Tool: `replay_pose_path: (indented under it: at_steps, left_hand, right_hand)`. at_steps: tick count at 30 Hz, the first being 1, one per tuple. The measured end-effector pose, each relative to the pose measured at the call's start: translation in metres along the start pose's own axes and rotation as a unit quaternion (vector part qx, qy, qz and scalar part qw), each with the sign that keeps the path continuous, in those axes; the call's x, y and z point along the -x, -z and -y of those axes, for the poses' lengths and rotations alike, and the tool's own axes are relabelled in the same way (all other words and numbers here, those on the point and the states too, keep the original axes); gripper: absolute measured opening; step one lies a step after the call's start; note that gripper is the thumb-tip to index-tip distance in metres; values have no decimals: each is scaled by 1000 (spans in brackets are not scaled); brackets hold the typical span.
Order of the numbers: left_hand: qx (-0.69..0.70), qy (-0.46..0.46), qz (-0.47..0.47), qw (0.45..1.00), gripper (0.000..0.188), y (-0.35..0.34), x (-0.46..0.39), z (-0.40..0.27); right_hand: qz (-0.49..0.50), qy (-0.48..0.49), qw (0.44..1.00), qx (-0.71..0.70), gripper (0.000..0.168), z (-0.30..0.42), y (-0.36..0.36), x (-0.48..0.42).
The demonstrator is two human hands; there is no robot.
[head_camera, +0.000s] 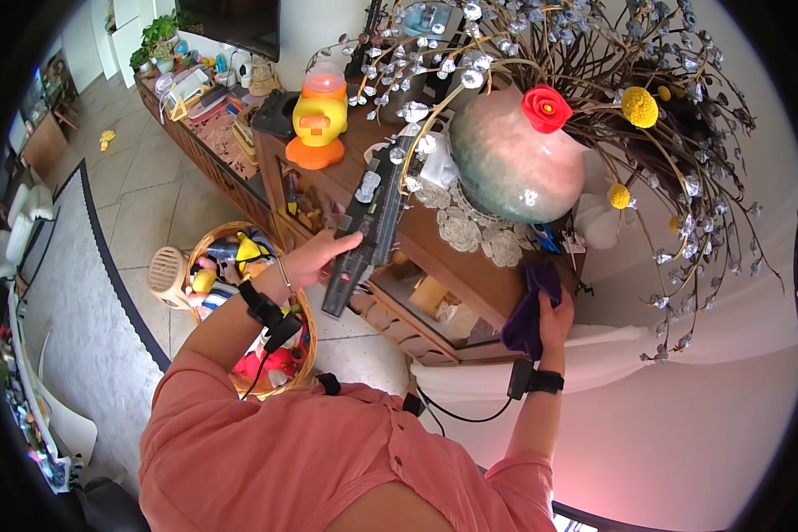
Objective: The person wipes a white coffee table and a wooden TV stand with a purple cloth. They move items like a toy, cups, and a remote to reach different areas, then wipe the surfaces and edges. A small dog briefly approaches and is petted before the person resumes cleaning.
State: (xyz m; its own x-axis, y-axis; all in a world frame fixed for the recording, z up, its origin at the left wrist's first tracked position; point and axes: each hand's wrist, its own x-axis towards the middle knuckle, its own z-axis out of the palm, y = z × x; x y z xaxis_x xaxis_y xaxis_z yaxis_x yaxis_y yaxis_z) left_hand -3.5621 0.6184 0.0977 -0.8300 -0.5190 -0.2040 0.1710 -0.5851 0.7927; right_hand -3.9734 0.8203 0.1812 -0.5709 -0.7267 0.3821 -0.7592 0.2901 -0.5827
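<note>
My left hand (316, 258) grips a long dark model ship (379, 213) near one end, tilted over the edge of a wooden cabinet (439, 263). Purple cloth (527, 319) hangs from my right hand (556, 318), at the cabinet's right end. On the cabinet top, a large round pink and green vase (515, 159) holds dry branches with clear beads. Lacy flower-shaped doilies (462, 227) lie under and beside it. To the left of the ship stands a yellow and orange duck-shaped container (319, 120).
Below my left arm, a wicker basket (311, 332) holds soft toys beside a beige plastic stool (167, 276). Beaded branches (685, 226) reach far out at the right. White curtain fabric (602, 352) lies near my right wrist. A long sideboard with plants (163, 46) runs to the upper left.
</note>
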Motion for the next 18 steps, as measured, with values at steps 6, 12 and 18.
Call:
replay_pose_path:
  at_steps: [6,12,18]
  left_hand:
    - [-170,-114,-67,977,50,-19,8,13]
    - [-273,-124,-112,947,42,-46,31,15]
    - [-223,-106,-136,959,39,-41,31,45]
  right_hand:
    - [-42,34,997,53,30,-1,2,5]
    - [-83,-2,991,-109,28,44,-3,20]
    - [53,84,955,-279,30,158,-54,57]
